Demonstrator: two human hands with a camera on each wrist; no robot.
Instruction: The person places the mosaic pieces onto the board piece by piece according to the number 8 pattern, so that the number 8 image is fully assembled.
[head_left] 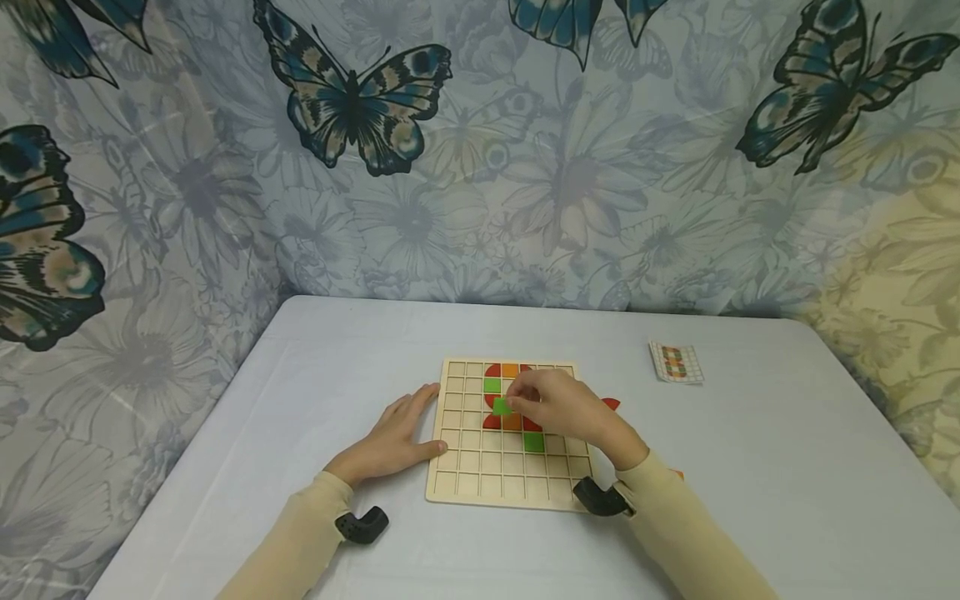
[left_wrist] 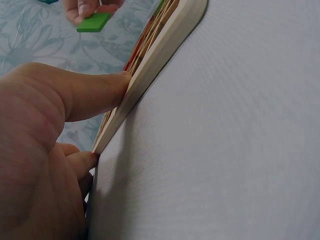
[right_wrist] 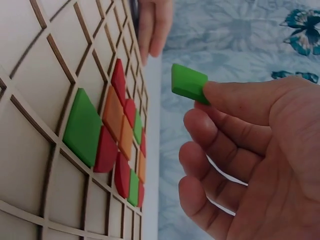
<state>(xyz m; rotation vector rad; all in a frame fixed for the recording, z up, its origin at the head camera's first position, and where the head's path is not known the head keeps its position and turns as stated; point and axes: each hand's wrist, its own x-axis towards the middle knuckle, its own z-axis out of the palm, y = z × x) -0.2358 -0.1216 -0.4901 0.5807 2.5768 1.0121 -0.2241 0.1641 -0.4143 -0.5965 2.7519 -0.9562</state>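
A wooden grid board (head_left: pixel 465 475) lies on the table, with red, orange and green tiles set in some of its squares. My right hand (head_left: pixel 555 404) pinches a green square tile (right_wrist: pixel 187 82) between thumb and index finger, raised over the board's tiled part. In the right wrist view the other fingers curl loosely below it. On the board, another green tile (right_wrist: pixel 82 127) sits at a corner of the coloured group. My left hand (head_left: pixel 393 437) rests at the board's left edge, fingers extended; its thumb (left_wrist: pixel 95 92) touches the wooden rim.
A small stack of pattern cards (head_left: pixel 677 363) lies at the back right of the white table (head_left: pixel 360 342). Beside the board's right edge a red piece (head_left: pixel 612 403) shows, and an orange piece (head_left: pixel 678 474) peeks out by the right sleeve. Butterfly-print cloth hangs behind.
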